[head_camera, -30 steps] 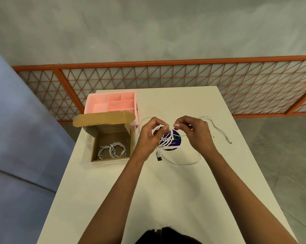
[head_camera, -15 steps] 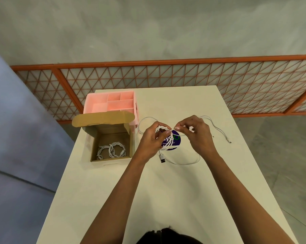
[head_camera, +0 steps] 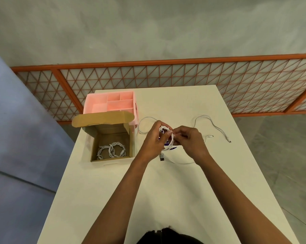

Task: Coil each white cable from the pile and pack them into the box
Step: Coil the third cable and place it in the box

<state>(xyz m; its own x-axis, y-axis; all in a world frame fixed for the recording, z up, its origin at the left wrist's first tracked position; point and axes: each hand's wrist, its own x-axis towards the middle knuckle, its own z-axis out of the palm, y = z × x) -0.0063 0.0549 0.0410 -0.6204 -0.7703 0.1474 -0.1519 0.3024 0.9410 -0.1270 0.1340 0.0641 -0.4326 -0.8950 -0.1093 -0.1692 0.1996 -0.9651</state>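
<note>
My left hand (head_camera: 153,140) grips a partly wound white cable coil (head_camera: 168,138) above the table's middle. My right hand (head_camera: 191,140) pinches the same cable at the coil's right side. The cable's USB plug (head_camera: 162,157) hangs below the coil, and a loose loop of it trails on the table under my right wrist. Another white cable (head_camera: 212,124) lies loose to the right. The open cardboard box (head_camera: 94,140) stands to the left and holds two coiled white cables (head_camera: 111,150).
A pink divided organiser (head_camera: 111,103) stands behind the box. A round dark blue sticker (head_camera: 168,147) lies on the white table (head_camera: 148,191) under the coil. An orange lattice railing runs beyond the table's far edge.
My hands have drawn closer together and the coil has grown tighter. The loose loop on the table near my right wrist has shrunk, and the plug has shifted slightly.
</note>
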